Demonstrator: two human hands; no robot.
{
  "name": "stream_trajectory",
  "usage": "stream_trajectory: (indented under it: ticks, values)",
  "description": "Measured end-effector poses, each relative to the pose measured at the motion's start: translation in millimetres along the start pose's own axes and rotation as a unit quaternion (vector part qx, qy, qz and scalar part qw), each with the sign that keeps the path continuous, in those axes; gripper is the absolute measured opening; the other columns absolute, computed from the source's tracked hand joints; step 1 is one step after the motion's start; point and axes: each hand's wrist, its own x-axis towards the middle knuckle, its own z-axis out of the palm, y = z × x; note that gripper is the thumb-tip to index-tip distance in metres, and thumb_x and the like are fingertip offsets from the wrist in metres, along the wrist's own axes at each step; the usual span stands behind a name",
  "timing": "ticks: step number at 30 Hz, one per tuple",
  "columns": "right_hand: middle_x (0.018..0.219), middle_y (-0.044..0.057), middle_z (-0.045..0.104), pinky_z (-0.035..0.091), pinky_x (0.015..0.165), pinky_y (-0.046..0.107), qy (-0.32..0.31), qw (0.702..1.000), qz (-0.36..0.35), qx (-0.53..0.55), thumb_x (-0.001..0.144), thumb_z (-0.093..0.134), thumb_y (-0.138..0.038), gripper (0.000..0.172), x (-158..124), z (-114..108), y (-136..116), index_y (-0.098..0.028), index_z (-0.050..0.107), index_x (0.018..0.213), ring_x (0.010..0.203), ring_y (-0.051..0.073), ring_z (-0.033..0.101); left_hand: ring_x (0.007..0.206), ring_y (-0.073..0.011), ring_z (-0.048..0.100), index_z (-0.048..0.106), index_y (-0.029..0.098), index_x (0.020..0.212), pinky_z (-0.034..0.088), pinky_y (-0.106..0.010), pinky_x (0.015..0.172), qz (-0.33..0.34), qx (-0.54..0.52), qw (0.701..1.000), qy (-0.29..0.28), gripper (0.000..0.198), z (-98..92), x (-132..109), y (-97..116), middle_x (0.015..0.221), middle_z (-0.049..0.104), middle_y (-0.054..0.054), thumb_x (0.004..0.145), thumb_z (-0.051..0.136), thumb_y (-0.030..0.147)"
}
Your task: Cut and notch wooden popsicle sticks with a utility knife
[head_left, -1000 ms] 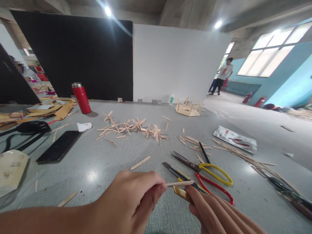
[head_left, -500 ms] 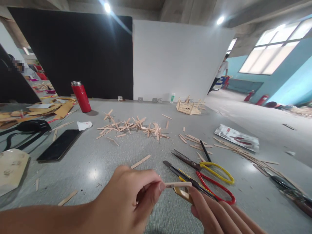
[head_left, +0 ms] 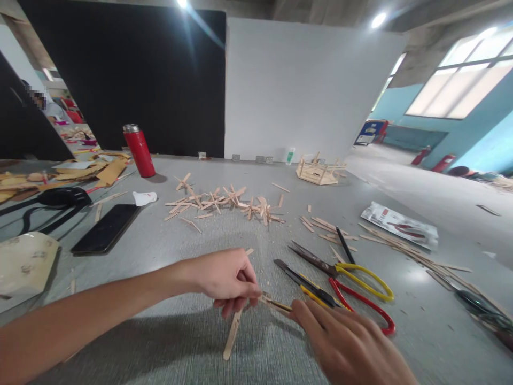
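My left hand point(head_left: 230, 280) is closed, thumb and fingertips pinched at the left end of a thin wooden craft stick point(head_left: 277, 304). The stick's right end is between the fingers of my right hand point(head_left: 340, 331), so it spans both hands, seen nearly edge-on. Small details at the left fingertips are too blurred to make out. Below my left hand another craft stick point(head_left: 231, 338) slants down; I cannot tell whether it is held or lies on the table. Just beyond my right hand are a yellow-and-black cutter knife point(head_left: 310, 289) and scissors point(head_left: 360, 275) with red and yellow handles.
A pile of craft sticks point(head_left: 224, 203) lies mid-table, with a stick-built frame point(head_left: 318, 172) behind it. Loose sticks point(head_left: 412, 254) and a white packet point(head_left: 398, 224) lie right. Leftward are a phone point(head_left: 106, 229), red flask point(head_left: 139, 151) and black strap point(head_left: 64, 198).
My left hand has turned and shifted slightly left, and the forearm shows more. The held stick now tilts down to the right. The slanting stick below my left hand has come into view.
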Motion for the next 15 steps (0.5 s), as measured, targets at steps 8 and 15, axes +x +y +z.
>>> stream_trajectory:
  ticks: [8, 15]
  values:
    - [0.095, 0.009, 0.075, 0.061, 0.068, 0.034, -0.061, 0.995, 0.022, 0.07, 0.079, 0.039, 0.004, 0.046, -2, 36, -7, -0.014, 0.058, 0.118, 0.079, 0.023, 0.075, 0.036, -0.0075, 0.053, 0.061, 0.016, 0.071, 0.036, -0.017, 0.036, 0.015, -0.028, 0.999, -0.009, 0.028, 1.6, 33, -43, 0.052, 0.058, 0.004, 0.093, 0.058, 0.032]
    - [0.085, 0.005, 0.074, 0.057, 0.053, 0.029, -0.06, 0.994, -0.003, 0.088, 0.083, 0.036, 0.004, 0.042, -3, 37, 1, -0.014, 0.057, 0.115, 0.06, 0.019, 0.071, 0.036, -0.0078, 0.053, 0.058, 0.016, 0.067, 0.04, -0.019, 0.038, 0.052, -0.035, 0.998, -0.006, 0.028, 3.8, 29, -39, 0.054, 0.056, 0.005, 0.093, 0.056, 0.028]
